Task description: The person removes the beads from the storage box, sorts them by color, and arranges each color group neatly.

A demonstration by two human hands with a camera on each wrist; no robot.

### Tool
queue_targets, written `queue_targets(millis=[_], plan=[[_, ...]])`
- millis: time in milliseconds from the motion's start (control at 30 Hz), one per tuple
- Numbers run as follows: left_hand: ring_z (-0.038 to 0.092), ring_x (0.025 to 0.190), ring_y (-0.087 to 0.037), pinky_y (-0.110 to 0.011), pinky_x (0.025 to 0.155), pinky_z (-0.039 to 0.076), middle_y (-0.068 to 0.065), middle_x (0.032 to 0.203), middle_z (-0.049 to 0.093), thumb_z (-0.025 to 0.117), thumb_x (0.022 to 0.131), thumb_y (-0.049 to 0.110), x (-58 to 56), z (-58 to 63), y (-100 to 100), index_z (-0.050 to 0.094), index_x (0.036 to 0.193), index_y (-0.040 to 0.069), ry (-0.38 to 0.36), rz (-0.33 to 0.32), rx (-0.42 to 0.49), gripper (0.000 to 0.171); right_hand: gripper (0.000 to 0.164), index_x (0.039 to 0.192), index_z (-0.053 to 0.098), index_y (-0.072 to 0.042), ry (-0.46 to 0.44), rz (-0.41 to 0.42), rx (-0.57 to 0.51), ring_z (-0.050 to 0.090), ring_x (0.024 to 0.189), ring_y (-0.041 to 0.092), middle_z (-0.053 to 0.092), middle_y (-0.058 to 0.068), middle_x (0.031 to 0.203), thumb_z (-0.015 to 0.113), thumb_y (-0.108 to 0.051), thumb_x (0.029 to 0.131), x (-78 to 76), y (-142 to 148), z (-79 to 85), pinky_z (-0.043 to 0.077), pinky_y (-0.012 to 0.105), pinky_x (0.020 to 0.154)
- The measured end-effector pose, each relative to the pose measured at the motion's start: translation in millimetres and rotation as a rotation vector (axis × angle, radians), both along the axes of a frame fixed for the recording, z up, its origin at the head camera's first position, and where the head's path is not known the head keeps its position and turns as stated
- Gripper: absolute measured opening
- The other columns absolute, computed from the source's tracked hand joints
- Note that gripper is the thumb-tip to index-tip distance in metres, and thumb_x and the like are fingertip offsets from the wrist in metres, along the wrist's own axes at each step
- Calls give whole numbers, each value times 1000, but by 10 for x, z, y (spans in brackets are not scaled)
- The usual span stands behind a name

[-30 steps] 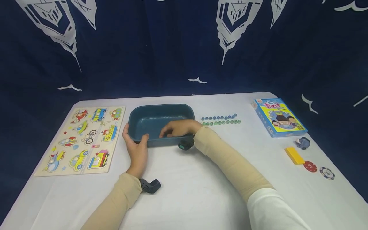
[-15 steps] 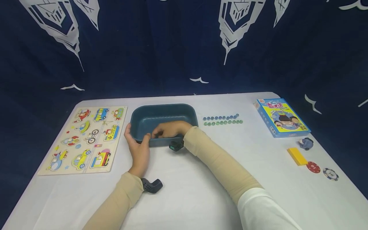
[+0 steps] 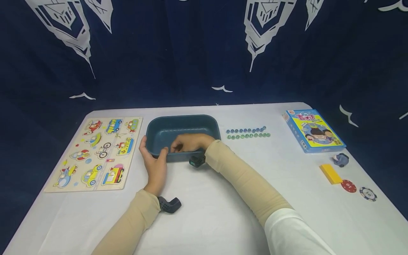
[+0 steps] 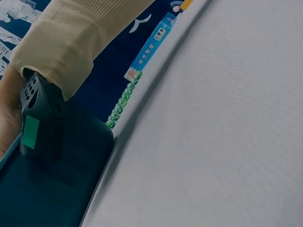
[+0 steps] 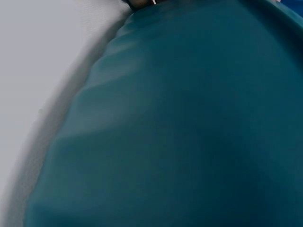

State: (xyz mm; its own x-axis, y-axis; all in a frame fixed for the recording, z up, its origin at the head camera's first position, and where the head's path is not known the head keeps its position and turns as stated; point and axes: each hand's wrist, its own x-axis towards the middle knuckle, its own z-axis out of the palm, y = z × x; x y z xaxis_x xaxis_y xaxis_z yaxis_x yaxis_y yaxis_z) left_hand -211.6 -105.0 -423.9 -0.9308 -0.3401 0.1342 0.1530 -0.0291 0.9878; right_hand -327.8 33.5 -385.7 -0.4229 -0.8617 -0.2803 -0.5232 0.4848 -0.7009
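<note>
A deep teal rectangular tub (image 3: 183,121) stands near the middle of the white table. My left hand (image 3: 155,171) grips its front left corner, thumb at the front rim and fingers along the left side. My right hand (image 3: 192,142) reaches in over the front rim, its fingers bent down toward the floor of the tub. Its fingertips are hidden, and I cannot tell whether they hold anything. In the left wrist view the right hand (image 4: 8,125) shows behind the tub's wall (image 4: 47,194). The tub's outer wall (image 5: 165,118) fills most of the right wrist view.
Right of the tub lie a row of blue marbles (image 3: 245,130) and a row of green marbles (image 3: 248,136). A picture puzzle board (image 3: 95,156) lies left. At right are a boxed game (image 3: 313,131), a small blue-grey figure (image 3: 341,160), a yellow block (image 3: 330,174) and two chips (image 3: 349,186).
The right hand has moved left inside the tub, closer to the left thumb. The left hand keeps its hold on the corner. The head view has shifted slightly.
</note>
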Motion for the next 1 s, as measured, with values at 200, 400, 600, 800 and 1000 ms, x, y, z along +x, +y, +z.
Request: queue_targets(millis=[200, 400, 600, 800, 1000], plan=[[6, 148, -7, -32, 118, 5, 5, 162, 13, 59, 94, 10, -132, -222, 5, 15, 155, 19, 26, 10, -13, 76, 16, 96, 74, -3, -14, 1, -17, 60, 82, 12, 71, 1, 92, 63, 5, 87, -7, 54, -18, 50, 23, 82], [6, 148, -5, -32, 119, 5, 5, 162, 13, 59, 94, 11, -156, -233, 44, 16, 155, 18, 40, 7, -12, 75, 15, 102, 73, -1, 13, -31, -43, 63, 92, 11, 72, 4, 100, 62, 2, 91, -7, 141, 22, 50, 22, 88], [5, 149, -6, -32, 119, 5, 5, 162, 13, 60, 94, 12, -162, -223, 66, 15, 155, 20, 22, -3, -24, 76, 20, 112, 69, 4, -23, -130, -184, 61, 84, 13, 69, 9, 99, 65, -3, 94, -12, 381, 165, 52, 27, 74], [3, 150, -9, -32, 119, 5, 2, 163, 11, 60, 94, 8, -99, -101, 50, 13, 156, 18, -9, -14, -22, 78, 26, 117, 65, 8, -82, -234, -348, 59, 82, 22, 63, 26, 101, 64, -8, 95, 79, 727, 391, 54, 37, 74], [1, 151, -15, -34, 120, 4, -4, 163, 8, 56, 94, 4, 63, 129, 45, 11, 156, 11, -32, -10, -1, 76, 25, 115, 64, 8, -67, -396, -529, 60, 82, 31, 63, 30, 103, 65, -6, 94, 185, 1168, 469, 54, 43, 76]])
